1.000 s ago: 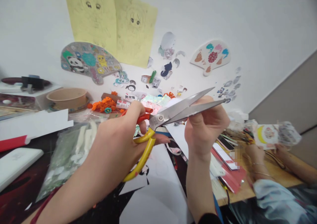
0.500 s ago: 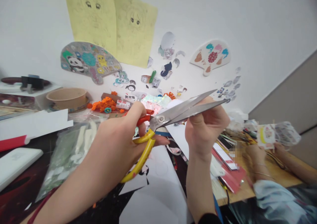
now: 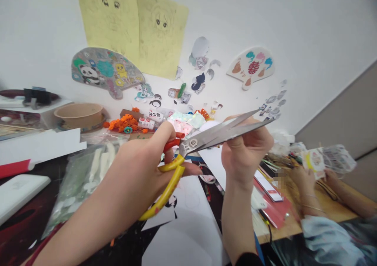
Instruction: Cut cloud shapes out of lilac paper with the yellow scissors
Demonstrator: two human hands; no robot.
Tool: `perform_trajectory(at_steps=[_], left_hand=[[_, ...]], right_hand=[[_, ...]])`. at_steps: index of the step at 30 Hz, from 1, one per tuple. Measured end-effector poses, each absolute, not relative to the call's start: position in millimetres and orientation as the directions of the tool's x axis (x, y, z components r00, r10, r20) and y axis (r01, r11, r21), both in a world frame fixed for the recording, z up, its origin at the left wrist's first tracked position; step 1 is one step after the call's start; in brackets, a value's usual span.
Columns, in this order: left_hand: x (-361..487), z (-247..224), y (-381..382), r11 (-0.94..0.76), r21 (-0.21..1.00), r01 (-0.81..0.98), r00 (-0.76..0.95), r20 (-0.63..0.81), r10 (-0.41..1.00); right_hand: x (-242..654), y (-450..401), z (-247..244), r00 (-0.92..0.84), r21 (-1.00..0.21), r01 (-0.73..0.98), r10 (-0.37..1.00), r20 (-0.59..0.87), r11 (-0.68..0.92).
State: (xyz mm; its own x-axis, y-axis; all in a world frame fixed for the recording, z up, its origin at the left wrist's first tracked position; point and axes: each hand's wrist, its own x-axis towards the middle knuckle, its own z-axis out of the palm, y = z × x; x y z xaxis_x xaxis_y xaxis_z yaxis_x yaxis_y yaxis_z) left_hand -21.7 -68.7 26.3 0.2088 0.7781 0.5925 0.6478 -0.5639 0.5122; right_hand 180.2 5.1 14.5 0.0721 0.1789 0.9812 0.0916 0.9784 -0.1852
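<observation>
My left hand (image 3: pixel 150 160) is closed round the red and yellow handles of a large pair of scissors (image 3: pixel 218 134), its thumb on the red grip and fingers through the loops. The steel blades point right, slightly apart. Behind the blades is my right hand (image 3: pixel 246 148), its fingers curled and its thumb bent up against the lower blade. Whatever its fingers may pinch is hidden by the blades. White paper sheets (image 3: pixel 188 223) lie on the dark table below both hands.
A plastic bag (image 3: pixel 85 179) of pale pieces lies left, near a white box (image 3: pixel 22 193) and a tan bowl (image 3: pixel 79 115). Orange flowers (image 3: pixel 123 122) lie by the wall. At right, another person's hands hold a printed card (image 3: pixel 314 162) above a wooden table.
The scissor blades have closed a little, and the lower yellow handle has swung slightly left. The other person's card has shifted slightly left.
</observation>
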Motion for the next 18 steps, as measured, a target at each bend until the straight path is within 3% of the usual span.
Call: perform_trajectory(at_steps=[18], left_hand=[[-22.4,21.3,-63.9,-0.629,0.484,0.608,0.21,0.666,0.716]], right_hand=[[176.1,-2.5,16.0,0.103,-0.252,0.026,0.248,0.963,0.967]])
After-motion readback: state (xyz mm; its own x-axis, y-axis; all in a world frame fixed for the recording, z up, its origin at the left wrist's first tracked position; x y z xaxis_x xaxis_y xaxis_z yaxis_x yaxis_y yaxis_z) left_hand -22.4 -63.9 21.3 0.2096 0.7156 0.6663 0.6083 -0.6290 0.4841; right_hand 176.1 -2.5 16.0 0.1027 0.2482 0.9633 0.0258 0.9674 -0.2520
